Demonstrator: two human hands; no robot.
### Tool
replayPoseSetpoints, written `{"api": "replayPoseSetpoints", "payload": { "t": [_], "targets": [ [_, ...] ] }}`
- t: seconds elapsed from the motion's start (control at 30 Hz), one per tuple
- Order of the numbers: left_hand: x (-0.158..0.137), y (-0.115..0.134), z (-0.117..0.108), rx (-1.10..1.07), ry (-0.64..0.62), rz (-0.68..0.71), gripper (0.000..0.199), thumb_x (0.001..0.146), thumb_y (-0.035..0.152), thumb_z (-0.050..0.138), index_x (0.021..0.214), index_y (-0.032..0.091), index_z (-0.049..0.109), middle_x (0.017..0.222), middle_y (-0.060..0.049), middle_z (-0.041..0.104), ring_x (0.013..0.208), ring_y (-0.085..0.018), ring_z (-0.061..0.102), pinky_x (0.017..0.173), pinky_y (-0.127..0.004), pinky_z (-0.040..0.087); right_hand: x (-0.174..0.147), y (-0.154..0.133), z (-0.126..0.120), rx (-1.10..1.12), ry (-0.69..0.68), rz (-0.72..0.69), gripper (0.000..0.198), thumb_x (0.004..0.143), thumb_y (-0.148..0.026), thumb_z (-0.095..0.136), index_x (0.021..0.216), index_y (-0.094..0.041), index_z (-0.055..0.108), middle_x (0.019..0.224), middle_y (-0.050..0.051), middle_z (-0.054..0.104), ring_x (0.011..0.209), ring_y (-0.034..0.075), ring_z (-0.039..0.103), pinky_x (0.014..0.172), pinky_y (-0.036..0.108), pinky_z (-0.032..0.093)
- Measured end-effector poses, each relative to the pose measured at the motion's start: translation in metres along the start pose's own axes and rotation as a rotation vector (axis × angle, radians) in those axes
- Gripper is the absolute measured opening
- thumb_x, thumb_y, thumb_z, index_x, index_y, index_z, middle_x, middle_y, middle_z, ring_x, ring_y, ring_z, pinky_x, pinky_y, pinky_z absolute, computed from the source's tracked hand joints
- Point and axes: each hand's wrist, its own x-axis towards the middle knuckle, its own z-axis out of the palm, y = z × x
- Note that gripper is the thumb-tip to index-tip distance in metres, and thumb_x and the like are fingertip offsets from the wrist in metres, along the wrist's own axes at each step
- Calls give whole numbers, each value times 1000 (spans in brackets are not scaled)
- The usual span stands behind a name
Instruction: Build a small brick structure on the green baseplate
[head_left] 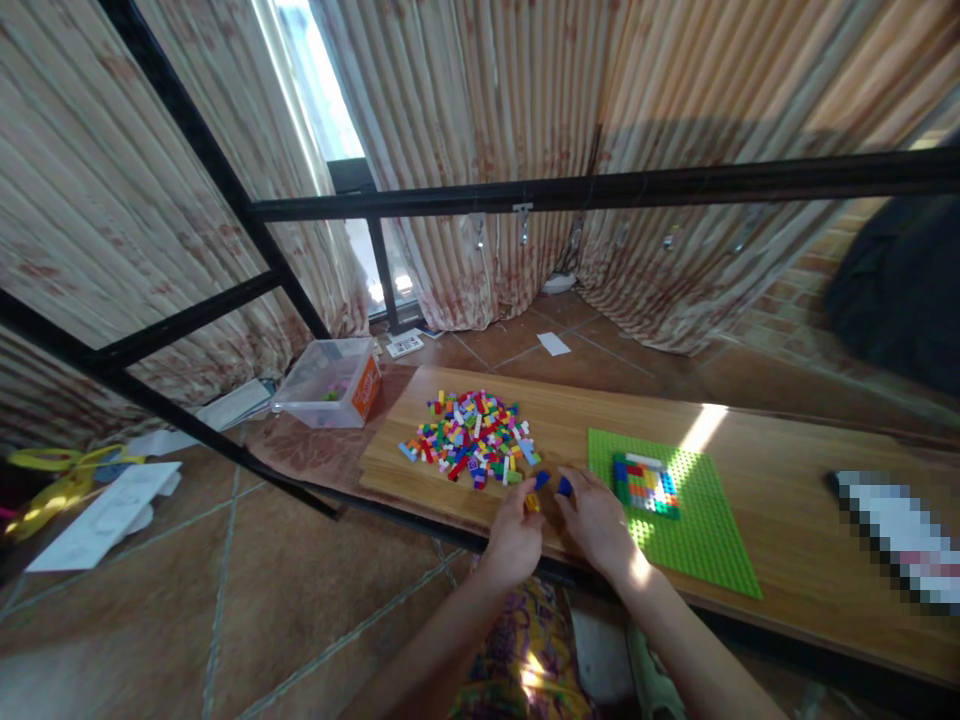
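My left hand [514, 528] is closed over the near side of the board, with a blue brick [541, 480] at its fingertips and a yellow-orange brick [532, 502] against its fingers. Just to its right, my right hand [596, 515] pinches another blue brick [565, 487] between thumb and finger. A small gap separates the two blue bricks. Beyond my left hand lies a heap of loose coloured bricks [480, 435]. Right of my right hand, a green baseplate [712, 545] carries a square, multicoloured brick build [646, 486].
The wooden board [795, 450] rests on a low bench. At its left stands a clear plastic box [326, 385] with a few pieces inside. A pixelated, phone-like object [900, 535] lies at the right. A black metal rail [600, 190] crosses in front of the curtains [480, 100].
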Motion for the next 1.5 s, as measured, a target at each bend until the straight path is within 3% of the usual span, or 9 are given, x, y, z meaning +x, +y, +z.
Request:
{"api": "replayPoseSetpoints", "payload": {
  "t": [0.1, 0.33, 0.77, 0.9, 1.03, 1.13, 1.23, 1.37, 1.5],
  "targets": [
    [5, -2, 2, 17, -44, 104, 54, 73, 5, 52, 124, 20, 57, 130, -9, 55, 120, -22, 50, 105, -38, 38, 3, -1, 0, 42, -27, 33, 39, 79, -15, 50, 118, -12, 58, 113, 14, 62, 104, 26, 59, 94, 39, 47],
    [20, -13, 3, -208, -206, 48, 58, 79, 7, 46, 135, 25, 48, 126, -8, 57, 77, -11, 62, 72, -27, 55, -5, -6, 1, 180, 69, 112, 40, 81, -18, 48, 120, -15, 56, 122, 14, 57, 103, 24, 60, 92, 41, 50],
    [32, 0, -8, -288, -223, 116, 53, 85, 16, 48, 138, 25, 43, 125, -9, 60, 90, -16, 66, 81, -32, 55, 5, -10, 9, 414, 117, 108, 32, 86, -31, 50, 114, -18, 60, 110, 13, 61, 93, 23, 64, 85, 43, 54],
    [37, 8, -28, -153, -12, 142, 43, 86, 19, 49, 128, 23, 51, 127, -9, 58, 81, -14, 67, 71, -28, 56, -2, -10, 6, 407, 150, 112, 31, 87, -36, 50, 110, -18, 62, 112, 13, 61, 94, 23, 63, 86, 42, 53],
    [54, 17, -68, 361, 394, 219, 32, 84, 21, 54, 116, 18, 59, 105, -8, 67, 89, -18, 64, 83, -33, 52, -8, -15, 3, 420, 158, 107, 30, 88, -38, 50, 107, -20, 64, 115, 12, 61, 91, 21, 64, 84, 39, 54],
    [68, 27, -89, 764, 418, 210, 29, 83, 25, 59, 110, 16, 61, 104, -12, 66, 100, -24, 61, 89, -36, 47, -10, -22, 1, 407, 138, 90, 28, 88, -36, 49, 105, -20, 65, 113, 11, 63, 93, 20, 64, 86, 39, 52],
    [78, 34, -95, 959, 335, 132, 26, 83, 25, 59, 106, 15, 63, 101, -14, 65, 96, -26, 62, 86, -35, 47, -12, -29, 1, 399, 120, 72, 27, 88, -35, 50, 104, -21, 66, 113, 11, 63, 96, 21, 64, 87, 38, 52],
    [86, 35, -98, 922, 315, 118, 22, 82, 15, 54, 101, 13, 66, 101, -15, 67, 96, -25, 63, 86, -36, 47, -14, -32, 1, 413, 132, 70, 25, 88, -33, 49, 100, -21, 68, 113, 10, 64, 100, 22, 63, 88, 38, 52],
    [85, 30, -104, 440, 327, 99, 20, 80, 16, 56, 96, 14, 69, 91, -9, 70, 84, -19, 64, 80, -31, 49, -15, -35, -2, 451, 137, 84, 25, 87, -32, 50, 101, -22, 68, 113, 10, 64, 102, 22, 63, 90, 38, 51]
  ]
}}
